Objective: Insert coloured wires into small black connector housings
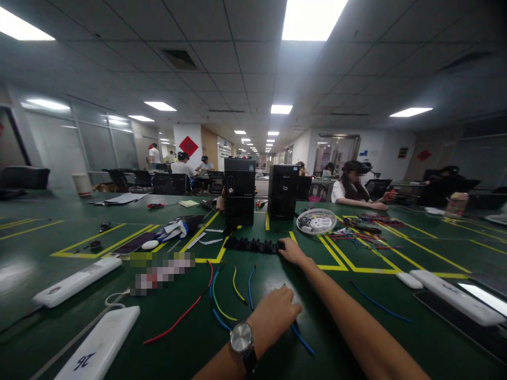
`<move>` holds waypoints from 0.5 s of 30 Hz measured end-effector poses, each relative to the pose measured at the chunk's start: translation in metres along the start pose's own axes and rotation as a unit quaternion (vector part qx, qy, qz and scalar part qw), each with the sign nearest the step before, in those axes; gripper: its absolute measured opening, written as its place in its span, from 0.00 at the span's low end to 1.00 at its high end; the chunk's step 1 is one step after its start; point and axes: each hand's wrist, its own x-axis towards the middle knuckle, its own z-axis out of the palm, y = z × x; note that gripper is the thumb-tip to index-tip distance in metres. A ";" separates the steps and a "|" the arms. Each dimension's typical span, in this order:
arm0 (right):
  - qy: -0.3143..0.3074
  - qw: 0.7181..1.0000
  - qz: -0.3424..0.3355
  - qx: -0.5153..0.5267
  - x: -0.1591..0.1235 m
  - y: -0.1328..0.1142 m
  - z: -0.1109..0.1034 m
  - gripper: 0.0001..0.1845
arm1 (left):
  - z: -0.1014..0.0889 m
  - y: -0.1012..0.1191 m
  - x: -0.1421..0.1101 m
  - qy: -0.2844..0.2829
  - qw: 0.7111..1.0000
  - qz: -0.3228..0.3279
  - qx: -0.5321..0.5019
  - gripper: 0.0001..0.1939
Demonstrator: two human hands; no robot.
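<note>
My right hand [292, 251] reaches forward across the green table [277, 274], and its fingers close on the right end of a long black terminal strip [253, 245]. My left hand [275, 312], with a wristwatch [241, 338], rests nearer to me with its fingers curled down. A blue wire [303, 340] runs out from under it. Loose wires lie just left of that hand: a red wire [178, 319], a yellow wire [236, 289] and a short blue wire [250, 287].
Two black boxes [239, 191] [283, 191] stand behind the strip, with a white fan grille [316, 220] to their right. White power strips [77, 281] [455, 295] lie at both sides. Yellow tape lines mark the table. A seated person [350, 187] works at the far right, with others further back.
</note>
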 end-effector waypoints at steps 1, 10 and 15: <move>0.008 1.000 -0.004 0.005 -0.001 0.001 0.000 0.27 | -0.004 -0.007 -0.005 -0.012 1.000 0.004 0.028 0.08; 0.117 0.992 -0.028 0.034 -0.041 0.007 0.001 0.30 | -0.047 -0.097 -0.011 -0.009 0.995 -0.102 -0.020 0.12; 0.155 0.987 -0.031 0.008 -0.054 0.001 -0.002 0.25 | -0.042 -0.183 0.012 0.028 0.926 -0.376 -0.021 0.15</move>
